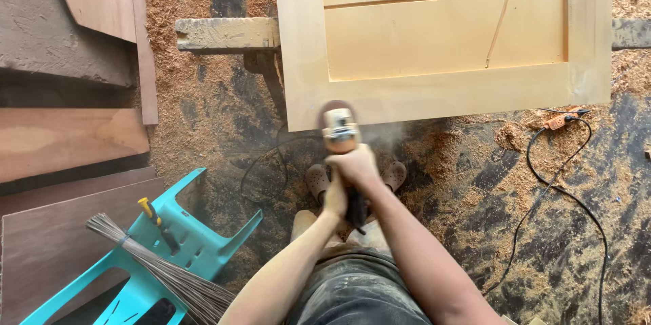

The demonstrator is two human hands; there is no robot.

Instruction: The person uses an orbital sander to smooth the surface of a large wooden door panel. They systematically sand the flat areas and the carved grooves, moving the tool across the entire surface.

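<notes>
- Right hand (354, 164) closes its fingers around the power sander (340, 126), which presses on the near edge of the pale wooden door panel (434, 98);
- Left hand (334, 196) grips the sander's dark handle behind it;
- Turquoise plastic chair (196, 243) lies overturned on the sawdust-covered floor (203, 94).
</notes>
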